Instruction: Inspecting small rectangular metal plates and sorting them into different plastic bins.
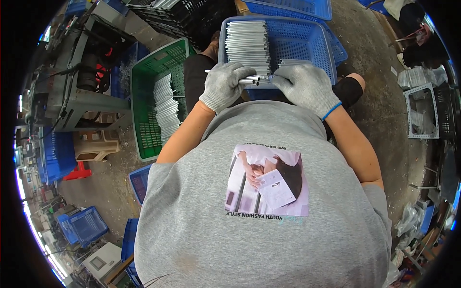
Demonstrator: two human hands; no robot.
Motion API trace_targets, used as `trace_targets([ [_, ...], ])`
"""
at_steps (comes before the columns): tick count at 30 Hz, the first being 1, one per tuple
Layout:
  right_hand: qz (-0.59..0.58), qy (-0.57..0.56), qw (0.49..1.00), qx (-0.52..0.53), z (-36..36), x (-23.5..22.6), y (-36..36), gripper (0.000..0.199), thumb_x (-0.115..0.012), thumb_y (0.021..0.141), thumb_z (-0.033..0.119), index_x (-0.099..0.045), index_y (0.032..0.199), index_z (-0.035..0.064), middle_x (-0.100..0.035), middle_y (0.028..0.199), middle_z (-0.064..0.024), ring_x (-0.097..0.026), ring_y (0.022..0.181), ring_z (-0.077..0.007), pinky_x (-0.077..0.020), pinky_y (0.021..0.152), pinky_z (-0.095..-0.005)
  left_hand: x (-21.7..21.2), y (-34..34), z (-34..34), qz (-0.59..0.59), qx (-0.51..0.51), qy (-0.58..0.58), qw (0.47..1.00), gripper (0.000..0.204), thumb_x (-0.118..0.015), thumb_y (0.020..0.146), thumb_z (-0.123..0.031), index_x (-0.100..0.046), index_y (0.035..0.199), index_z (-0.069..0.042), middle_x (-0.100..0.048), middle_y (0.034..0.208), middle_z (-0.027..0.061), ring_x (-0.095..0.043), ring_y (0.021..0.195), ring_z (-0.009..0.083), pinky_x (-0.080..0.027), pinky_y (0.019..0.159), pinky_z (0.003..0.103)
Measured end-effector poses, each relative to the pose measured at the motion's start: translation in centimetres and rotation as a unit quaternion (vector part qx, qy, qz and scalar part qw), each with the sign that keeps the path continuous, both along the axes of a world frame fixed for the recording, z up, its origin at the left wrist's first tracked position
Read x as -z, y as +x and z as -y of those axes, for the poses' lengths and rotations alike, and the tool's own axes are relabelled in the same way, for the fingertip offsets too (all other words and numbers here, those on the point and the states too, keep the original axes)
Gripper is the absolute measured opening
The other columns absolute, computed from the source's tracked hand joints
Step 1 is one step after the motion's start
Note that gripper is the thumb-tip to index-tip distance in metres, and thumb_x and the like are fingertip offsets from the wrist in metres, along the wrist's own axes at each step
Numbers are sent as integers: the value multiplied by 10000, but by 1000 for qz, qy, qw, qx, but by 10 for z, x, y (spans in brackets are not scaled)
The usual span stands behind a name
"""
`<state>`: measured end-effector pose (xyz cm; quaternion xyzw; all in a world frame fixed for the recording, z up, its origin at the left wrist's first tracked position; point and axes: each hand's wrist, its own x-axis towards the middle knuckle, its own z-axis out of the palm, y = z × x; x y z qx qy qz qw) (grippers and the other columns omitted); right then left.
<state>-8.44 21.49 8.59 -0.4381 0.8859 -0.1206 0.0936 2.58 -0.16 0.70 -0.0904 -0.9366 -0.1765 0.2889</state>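
Observation:
Both my hands wear pale grey knitted gloves and work over the near edge of a blue plastic basket (328, 41). My left hand (222, 85) is closed round several thin silvery metal tubes (249, 81), whose hollow ends point to the right. Beside those ends, my right hand (307, 87) has its thumb and fingers pressed together; whatever sits between them is too small to make out. Inside the basket, a tall stack of similar tubes (247, 45) fills the left side. A lower group of tubes (294, 62) lies at the near right, partly hidden by my right hand.
A green crate (144, 139) with more metal tubes (166, 108) stands to my left. Farther off are a black crate (182, 21) and a metal machine stand (86, 103). A brown plastic stool (96, 144) is at the left, and a white-framed crate (422, 113) at the right.

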Motion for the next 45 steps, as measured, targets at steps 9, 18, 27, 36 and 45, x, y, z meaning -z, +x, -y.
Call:
trace_targets([
  [9,45,34,998,25,0,2,-2,254,-636,973,331,-804,992,141,-774,859,-71,-700,704,-276,-542,651,-395,1,-3,-2,-3,-4,15,1000,243,-733,804,-129,-782,1040,-159,-758,912,-3,-691,764,236,-522,743,347],
  [18,36,-24,996,75,-3,35,-25,314,-592,989,358,-790,1063,124,-785,953,-103,-721,790,-344,-560,689,-435,50,-41,12,101,-77,-11,992,238,-701,852,-125,-785,1070,-169,-761,857,41,-687,691,286,-540,680,404],
  [27,23,54,990,125,-15,54,-22,351,-603,969,396,-782,1065,109,-789,994,-123,-741,850,-363,-575,730,-457,92,-71,15,296,-143,-140,934,267,-613,951,-216,-774,1164,-198,-782,908,88,-725,754,324,-565,693,434],
  [36,18,-15,996,86,-14,24,-5,309,-623,951,361,-790,1023,112,-779,854,-120,-721,735,-356,-559,657,-443,36,-24,25,249,2,131,960,228,-639,954,-175,-754,1149,-153,-779,921,95,-717,759,343,-559,690,433],
  [45,-30,-58,998,17,-11,9,6,242,-660,933,310,-799,979,118,-764,774,-92,-689,614,-306,-527,568,-398,12,0,22,159,37,76,984,179,-693,921,-194,-735,1078,-120,-743,879,89,-681,754,333,-530,716,420],
])
